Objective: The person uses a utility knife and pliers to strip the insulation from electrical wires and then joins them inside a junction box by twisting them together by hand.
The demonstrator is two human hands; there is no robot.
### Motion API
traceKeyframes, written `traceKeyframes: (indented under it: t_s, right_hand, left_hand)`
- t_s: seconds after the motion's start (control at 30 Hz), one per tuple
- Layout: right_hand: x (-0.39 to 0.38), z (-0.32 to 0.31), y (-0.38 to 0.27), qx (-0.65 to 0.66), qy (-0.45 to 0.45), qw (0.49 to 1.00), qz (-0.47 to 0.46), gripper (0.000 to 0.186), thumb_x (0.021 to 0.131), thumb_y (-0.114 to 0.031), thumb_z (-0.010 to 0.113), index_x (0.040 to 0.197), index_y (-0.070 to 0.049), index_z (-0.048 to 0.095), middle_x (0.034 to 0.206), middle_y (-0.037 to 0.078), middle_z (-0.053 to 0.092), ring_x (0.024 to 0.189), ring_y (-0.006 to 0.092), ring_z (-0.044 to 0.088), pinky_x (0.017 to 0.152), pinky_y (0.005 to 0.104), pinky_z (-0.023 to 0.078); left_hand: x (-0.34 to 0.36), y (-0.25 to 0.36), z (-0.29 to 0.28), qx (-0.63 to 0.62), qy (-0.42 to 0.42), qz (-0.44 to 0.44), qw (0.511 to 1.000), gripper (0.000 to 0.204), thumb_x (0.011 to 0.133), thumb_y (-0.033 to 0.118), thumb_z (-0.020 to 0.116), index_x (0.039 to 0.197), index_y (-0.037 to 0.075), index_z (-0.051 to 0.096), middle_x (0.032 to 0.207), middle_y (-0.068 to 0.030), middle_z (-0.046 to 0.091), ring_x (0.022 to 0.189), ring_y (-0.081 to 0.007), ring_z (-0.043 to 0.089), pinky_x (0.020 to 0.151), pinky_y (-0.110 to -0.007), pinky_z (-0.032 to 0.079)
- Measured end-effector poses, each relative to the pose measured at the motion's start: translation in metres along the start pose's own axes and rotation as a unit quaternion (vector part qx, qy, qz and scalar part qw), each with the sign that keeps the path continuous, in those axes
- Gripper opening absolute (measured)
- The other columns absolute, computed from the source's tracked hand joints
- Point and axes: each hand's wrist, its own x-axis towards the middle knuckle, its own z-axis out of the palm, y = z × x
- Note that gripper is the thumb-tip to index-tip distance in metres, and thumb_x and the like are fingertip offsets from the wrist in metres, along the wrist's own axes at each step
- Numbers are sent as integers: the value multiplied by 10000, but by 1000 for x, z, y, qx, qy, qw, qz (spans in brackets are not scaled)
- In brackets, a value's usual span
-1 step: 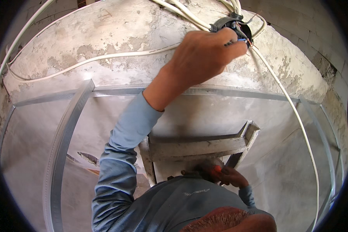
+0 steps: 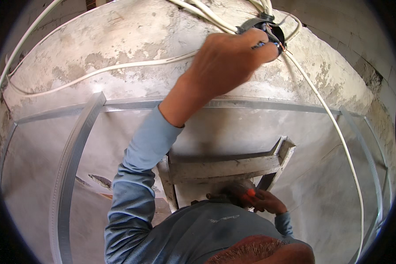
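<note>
1. Grey concrete and pale, patchy plaster make the wall (image 2: 136,39), which fills the view from 9 o'clock over 12 to 3 o'clock.
2. Metal frame (image 2: 65,185) stands against it, with one thick upright at 8 o'clock and a long bar crossing below the plaster.
3. Blue-grey shirt (image 2: 193,229) of the person is at 6 o'clock.
4. Worn, dirty ladder (image 2: 224,169) is at 5 o'clock, just beyond the shirt.
5. White cables (image 2: 132,64) meet at 1 o'clock; one runs toward 9 o'clock, another hangs down toward 4 o'clock.
6. Left hand (image 2: 229,59) reaches to 1 o'clock, its thumb and finger closed on a small blue piece.
7. Right hand (image 2: 269,202), between 4 and 5 o'clock, is at a red thing (image 2: 251,192); it is blurred, so I cannot tell whether it grips.
8. Round black box (image 2: 278,31) is at 1 o'clock on the plaster, partly behind the left hand.
9. Blue piece (image 2: 258,45) shows between the fingertips, beside the box.
</note>
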Motion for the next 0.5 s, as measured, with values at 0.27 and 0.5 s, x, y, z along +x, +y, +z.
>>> traceKeyframes:
  t_s: [0.27, 0.5]
  right_hand:
    - [-32, 12, -126, 20, -23, 934, -356, 400, 885, -1, 681, 1282, -8, 627, 1060, 89, 705, 969, 152, 673, 772, 272, 531]
    - [-10, 69, -198, -17, 98, 853, -511, 272, 883, 76, 597, 1149, 32, 627, 1313, 144, 535, 1066, 224, 668, 900, 304, 519]
  left_hand:
    - [16, -17, -38, 97, -20, 41, 994, 173, 842, 83, 754, 1014, 83, 731, 1068, -38, 716, 847, -248, 720, 700, -335, 584]
    - [1, -19, -7, -90, 39, -45, 994, 96, 918, 69, 712, 1010, 45, 721, 938, -66, 750, 805, -197, 722, 717, -285, 567]
